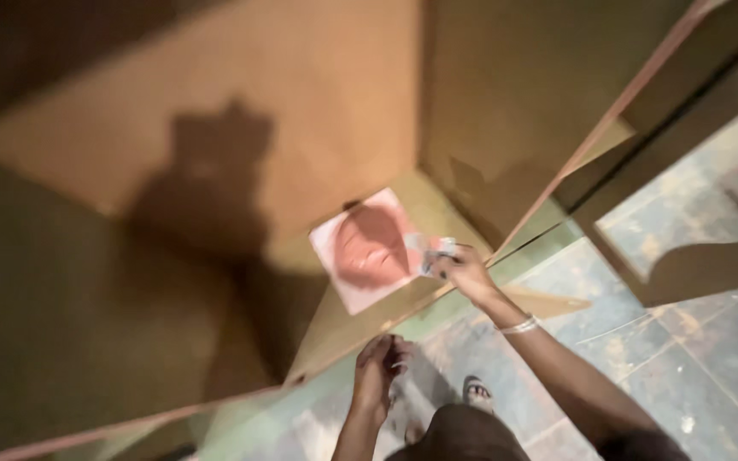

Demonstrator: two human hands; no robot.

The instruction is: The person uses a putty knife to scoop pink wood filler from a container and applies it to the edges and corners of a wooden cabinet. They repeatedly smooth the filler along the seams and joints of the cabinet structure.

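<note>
- One pink square sheet on the shelf, I count one crumpled cloth.
- My right hand grips the cloth at the sheet's edge.
- My left hand hangs loosely curled, empty, nearer me.

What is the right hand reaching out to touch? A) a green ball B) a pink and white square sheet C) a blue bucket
B: the right hand, a bangle on its wrist, reaches to the edge of the pink and white square sheet lying inside the wooden cabinet.

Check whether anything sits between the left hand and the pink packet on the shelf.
Nothing visible does. The left hand hangs by the shelf's front edge, below the pink packet, with bare board between them. The right hand, gripping something small and blurred, is beside the packet.
</note>
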